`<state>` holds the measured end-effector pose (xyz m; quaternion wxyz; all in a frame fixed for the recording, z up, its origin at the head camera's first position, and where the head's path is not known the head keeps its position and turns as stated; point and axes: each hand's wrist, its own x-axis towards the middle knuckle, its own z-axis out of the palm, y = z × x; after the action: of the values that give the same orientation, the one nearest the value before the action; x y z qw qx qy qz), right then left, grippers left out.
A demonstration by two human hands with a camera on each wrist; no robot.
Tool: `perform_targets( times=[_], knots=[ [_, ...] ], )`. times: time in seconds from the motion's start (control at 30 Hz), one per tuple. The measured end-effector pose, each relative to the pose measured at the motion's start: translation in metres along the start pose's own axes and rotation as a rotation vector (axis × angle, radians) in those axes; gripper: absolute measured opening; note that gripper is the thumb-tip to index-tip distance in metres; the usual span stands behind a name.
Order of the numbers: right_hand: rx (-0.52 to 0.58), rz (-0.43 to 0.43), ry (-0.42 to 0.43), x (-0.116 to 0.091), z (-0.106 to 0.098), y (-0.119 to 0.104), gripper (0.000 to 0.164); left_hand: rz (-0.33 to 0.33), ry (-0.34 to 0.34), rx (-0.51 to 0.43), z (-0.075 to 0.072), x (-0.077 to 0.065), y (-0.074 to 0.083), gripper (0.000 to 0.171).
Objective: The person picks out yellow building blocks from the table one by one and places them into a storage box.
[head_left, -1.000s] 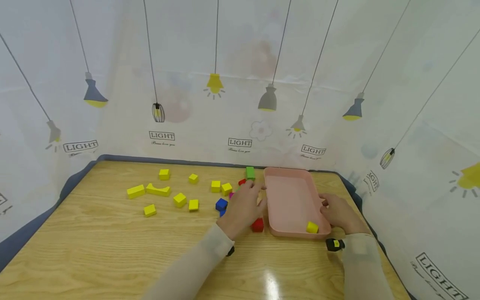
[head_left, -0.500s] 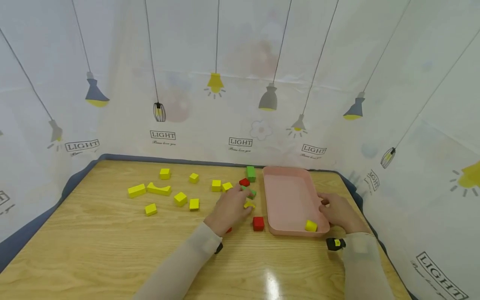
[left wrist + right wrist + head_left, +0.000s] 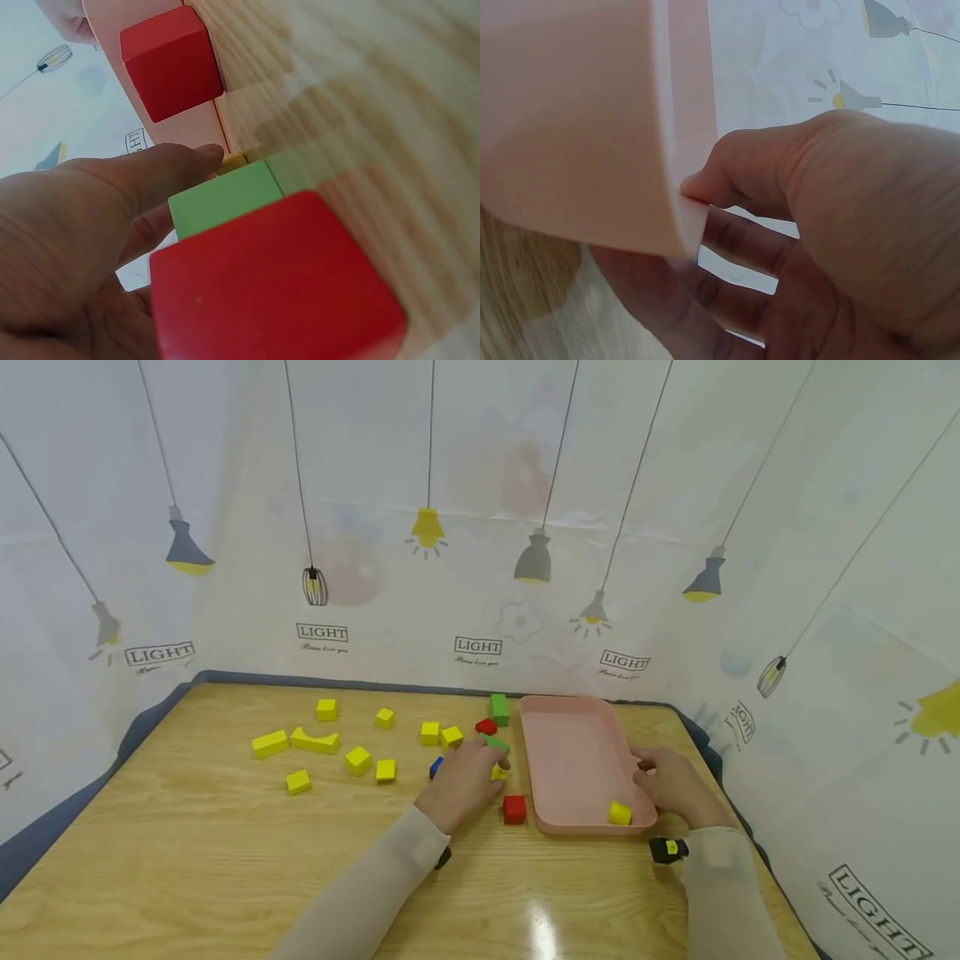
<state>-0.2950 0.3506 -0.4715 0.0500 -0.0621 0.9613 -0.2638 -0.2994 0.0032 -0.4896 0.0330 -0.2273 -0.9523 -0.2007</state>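
My left hand [image 3: 461, 785] is among the coloured blocks left of the pink tray [image 3: 573, 760]. Its thumb and index finger close on a small yellow block [image 3: 498, 772], which they mostly hide; in the left wrist view only a sliver of this yellow block [image 3: 232, 163] shows past the thumb tip. Beneath the palm are a light green block [image 3: 225, 199] and a large red block [image 3: 274, 285]. With thumb above and fingers below, my right hand [image 3: 675, 785] pinches the rim of the tray on its right side. One yellow block [image 3: 619, 813] lies inside the tray's near right corner.
A red cube [image 3: 513, 809] sits just left of the tray. Behind the left hand are a green block [image 3: 498, 710], a red piece [image 3: 486, 727] and a partly covered blue block [image 3: 436, 767]. Several yellow blocks, including an arch piece [image 3: 315, 742], spread across the table's left half.
My left hand has moved left and slightly nearer from beside the tray, then its thumb and index drew together around the yellow block. The right hand keeps its hold on the tray.
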Motion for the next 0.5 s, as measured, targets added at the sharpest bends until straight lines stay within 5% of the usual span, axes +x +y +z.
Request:
perform_targets(
  times=[0.5],
  knots=[
    [-0.022, 0.018, -0.015, 0.0007, -0.0012, -0.0015, 0.053, -0.043, -0.03, -0.054, -0.003, -0.0011, 0.0022, 0.023]
  ],
)
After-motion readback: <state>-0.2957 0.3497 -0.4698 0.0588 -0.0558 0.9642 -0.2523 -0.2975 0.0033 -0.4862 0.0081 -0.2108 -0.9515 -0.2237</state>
